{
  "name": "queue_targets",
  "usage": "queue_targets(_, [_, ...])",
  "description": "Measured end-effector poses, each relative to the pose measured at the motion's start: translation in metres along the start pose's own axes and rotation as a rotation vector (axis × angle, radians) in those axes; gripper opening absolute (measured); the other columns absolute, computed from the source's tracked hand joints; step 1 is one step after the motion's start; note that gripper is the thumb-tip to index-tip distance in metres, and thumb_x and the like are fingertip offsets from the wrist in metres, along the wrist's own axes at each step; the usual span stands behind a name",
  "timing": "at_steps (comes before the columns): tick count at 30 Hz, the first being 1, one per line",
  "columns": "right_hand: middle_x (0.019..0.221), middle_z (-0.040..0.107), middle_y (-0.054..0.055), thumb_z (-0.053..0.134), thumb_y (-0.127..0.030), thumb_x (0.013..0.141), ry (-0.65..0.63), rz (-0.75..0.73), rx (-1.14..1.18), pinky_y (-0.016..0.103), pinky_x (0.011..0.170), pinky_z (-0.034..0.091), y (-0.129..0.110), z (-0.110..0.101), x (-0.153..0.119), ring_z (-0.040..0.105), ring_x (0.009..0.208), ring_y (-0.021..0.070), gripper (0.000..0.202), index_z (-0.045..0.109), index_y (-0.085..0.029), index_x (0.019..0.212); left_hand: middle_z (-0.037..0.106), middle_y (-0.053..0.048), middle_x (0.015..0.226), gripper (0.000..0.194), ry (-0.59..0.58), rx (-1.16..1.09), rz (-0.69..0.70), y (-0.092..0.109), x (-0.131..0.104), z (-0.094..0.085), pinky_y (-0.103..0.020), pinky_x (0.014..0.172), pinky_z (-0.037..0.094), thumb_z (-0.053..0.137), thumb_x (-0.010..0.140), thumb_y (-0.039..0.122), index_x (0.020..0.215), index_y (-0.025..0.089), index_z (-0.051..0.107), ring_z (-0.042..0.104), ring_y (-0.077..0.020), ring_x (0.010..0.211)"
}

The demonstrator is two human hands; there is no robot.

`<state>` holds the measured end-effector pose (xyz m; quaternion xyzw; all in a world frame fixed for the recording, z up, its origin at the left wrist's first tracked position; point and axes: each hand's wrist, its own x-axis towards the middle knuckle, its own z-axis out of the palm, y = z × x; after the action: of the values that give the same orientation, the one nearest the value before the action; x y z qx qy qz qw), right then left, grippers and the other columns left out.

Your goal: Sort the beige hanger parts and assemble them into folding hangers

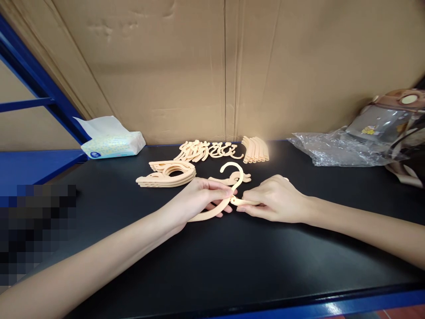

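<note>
Both hands grip a cream plastic folding clothes hanger (217, 211) above the black table. My left hand (203, 195) closes on it near the joint, thumb by the base of the upright hook. One curved arm of the hanger runs below the left palm. My right hand (272, 199) is closed around the other arm, just right of the pivot; much of that arm is hidden by the fingers. Behind the hands lies another loose hanger piece (222, 181). A stack of folded hanger parts (166, 174) rests to the left.
Loose hooks and small arms (194, 151) lie at the back, beside a row of curved tubes (255, 149). A tissue pack (114, 144) stands at back left. At right are a clear plastic bag (335, 148) and a transparent bottle (378, 122). Cardboard (186, 66) walls the back.
</note>
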<state>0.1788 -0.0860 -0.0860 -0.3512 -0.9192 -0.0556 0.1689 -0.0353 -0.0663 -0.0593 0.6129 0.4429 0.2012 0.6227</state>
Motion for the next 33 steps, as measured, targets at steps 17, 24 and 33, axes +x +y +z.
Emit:
queue_targets(17, [0.051, 0.052, -0.004, 0.051, -0.044, 0.089, 0.091, 0.023, 0.040, 0.024, 0.052, 0.026, 0.002, 0.001, 0.002, 0.043, 0.046, 0.0084, 0.036, 0.054, -0.018, 0.064, 0.065, -0.002, 0.076, 0.030, 0.000, 0.395, 0.225, -0.007, -0.003, 0.006, -0.020, 0.051, 0.043, 0.049, 0.090, 0.038, 0.090, 0.014, 0.068, 0.057, -0.0103, 0.058])
queue_targets(24, [0.065, 0.055, -0.001, 0.060, -0.057, 0.078, 0.228, 0.151, 0.003, 0.027, 0.062, 0.036, 0.000, -0.003, 0.003, 0.049, 0.060, 0.0135, 0.041, 0.049, -0.019, 0.070, 0.048, 0.005, 0.058, 0.034, 0.120, 0.831, 0.397, -0.010, -0.007, 0.005, -0.023, 0.049, 0.026, 0.047, 0.089, 0.048, 0.087, 0.020, 0.065, 0.039, -0.0094, 0.051])
queue_targets(33, [0.100, 0.059, 0.009, 0.063, -0.052, 0.078, 0.360, 0.111, -0.048, 0.038, 0.081, 0.039, 0.002, -0.005, 0.003, 0.055, 0.095, 0.0249, 0.034, 0.052, -0.020, 0.084, 0.037, 0.007, 0.051, 0.037, 0.150, 0.760, 0.360, -0.004, -0.009, 0.009, -0.022, 0.048, 0.022, 0.043, 0.091, 0.050, 0.087, 0.018, 0.060, 0.031, -0.0094, 0.047])
